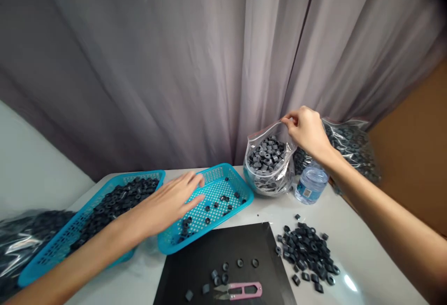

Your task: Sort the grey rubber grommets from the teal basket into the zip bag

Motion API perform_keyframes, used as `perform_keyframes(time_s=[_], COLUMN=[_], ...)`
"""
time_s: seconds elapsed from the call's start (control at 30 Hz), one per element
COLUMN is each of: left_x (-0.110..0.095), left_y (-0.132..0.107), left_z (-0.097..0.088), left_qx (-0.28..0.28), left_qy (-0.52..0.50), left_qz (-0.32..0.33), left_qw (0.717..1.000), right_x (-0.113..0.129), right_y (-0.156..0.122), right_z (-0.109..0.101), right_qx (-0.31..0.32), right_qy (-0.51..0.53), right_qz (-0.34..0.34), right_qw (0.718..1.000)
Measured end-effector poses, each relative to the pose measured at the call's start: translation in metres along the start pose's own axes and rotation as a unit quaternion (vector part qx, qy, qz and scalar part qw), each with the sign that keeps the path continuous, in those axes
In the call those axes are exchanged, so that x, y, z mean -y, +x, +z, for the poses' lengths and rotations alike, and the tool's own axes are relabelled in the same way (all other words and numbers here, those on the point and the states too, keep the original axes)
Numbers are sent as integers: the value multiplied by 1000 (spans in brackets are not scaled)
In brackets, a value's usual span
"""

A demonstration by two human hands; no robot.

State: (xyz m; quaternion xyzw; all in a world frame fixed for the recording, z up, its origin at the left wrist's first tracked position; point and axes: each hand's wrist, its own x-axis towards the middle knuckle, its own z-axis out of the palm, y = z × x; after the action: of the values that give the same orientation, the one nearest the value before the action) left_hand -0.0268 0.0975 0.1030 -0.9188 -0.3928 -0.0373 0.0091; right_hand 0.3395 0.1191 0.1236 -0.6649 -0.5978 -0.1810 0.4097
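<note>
My right hand [305,130] pinches the top edge of a clear zip bag [268,160], which stands with its mouth wide and is full of small grey ring-shaped parts. Over the near-left rim of a shallow blue plastic basket [209,196] hovers my left hand [174,202], fingers stretched out and apart, holding nothing that I can see. A few dark rings lie scattered in that basket. Below it is a black mat [223,249] with several loose rings and a pair of pink thread snips [240,291]. My left forearm hides part of a second blue basket [153,175] heaped with dark rings [118,198].
A loose pile of dark rings [309,251] lies on the white table [363,244] at the right. Behind it stand a water bottle [310,184] and another filled bag [352,151]. A plastic bag of dark parts [31,230] sits far left. Grey curtains [181,72] hang behind.
</note>
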Motion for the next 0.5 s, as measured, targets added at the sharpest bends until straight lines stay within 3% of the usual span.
perform_keyframes(time_s=[0.1,0.17,0.33,0.5], left_x=[40,49,49,63], left_y=[-20,-20,-1,2], left_z=[31,45,70,89], left_qx=[229,295,327,310], left_qy=[-29,-19,-54,-120], left_qz=[-87,-107,-94,-78], left_qw=[969,949,939,940], right_x=[0,0,4,0], right_y=[-4,-7,-13,-14], right_z=[3,5,7,4], right_qx=[19,31,33,34], right_qy=[-20,-33,-54,-56], right_qz=[-21,-27,-35,-37], right_qw=[999,999,997,997])
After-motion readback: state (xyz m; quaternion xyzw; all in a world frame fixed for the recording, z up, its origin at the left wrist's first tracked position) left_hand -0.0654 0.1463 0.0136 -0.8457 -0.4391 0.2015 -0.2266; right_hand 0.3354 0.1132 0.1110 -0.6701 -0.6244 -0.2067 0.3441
